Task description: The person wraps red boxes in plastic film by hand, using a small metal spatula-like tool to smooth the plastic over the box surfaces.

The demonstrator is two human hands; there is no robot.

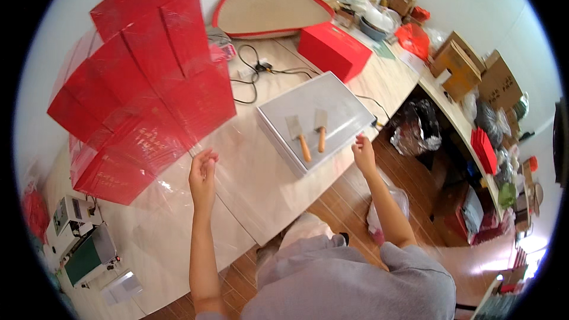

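Hands fill the middle ground of the head view, one on each side of a grey metal box (349, 104) on the pale table (255, 192). The left hand (203, 172) is loosely half-curled beside the near edge of the film-wrapped red packs (148, 53), with nothing visible in it. The right hand (363, 155), also relaxed with fingers bent, is at the near right edge of the metal box; whether it touches is unclear. Two scrapers lie side by side on the box top, blades to the far side: the left scraper (304, 147) and the right scraper (322, 140).

For good handling, I would judge, take each scraper by its wooden handle, keep fingers off the blade, and steady the box with the free hand, since its smooth top may let tools slide.

As for writing, the red packs carry pale gold characters, blurred beneath shiny film. Dark print marks the right-hand cardboard box (499, 80), too small to make out. No brand can be told.
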